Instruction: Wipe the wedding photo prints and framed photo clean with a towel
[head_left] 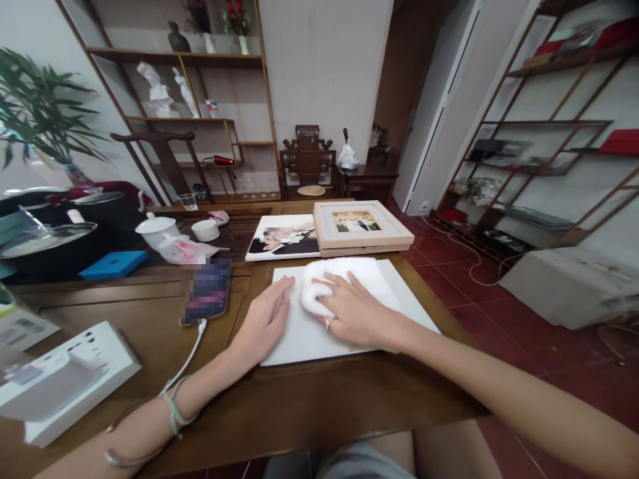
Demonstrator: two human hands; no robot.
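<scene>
Fluffy white cloth (pixel 310 293) on white board (pixel 294 338)

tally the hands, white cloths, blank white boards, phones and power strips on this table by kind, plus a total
Hands: 2 (left hand, right hand)
White cloth: 1, under the right hand
Blank white board: 1, under the cloth
Phone: 1
Power strip: 1
Total: 6
</scene>
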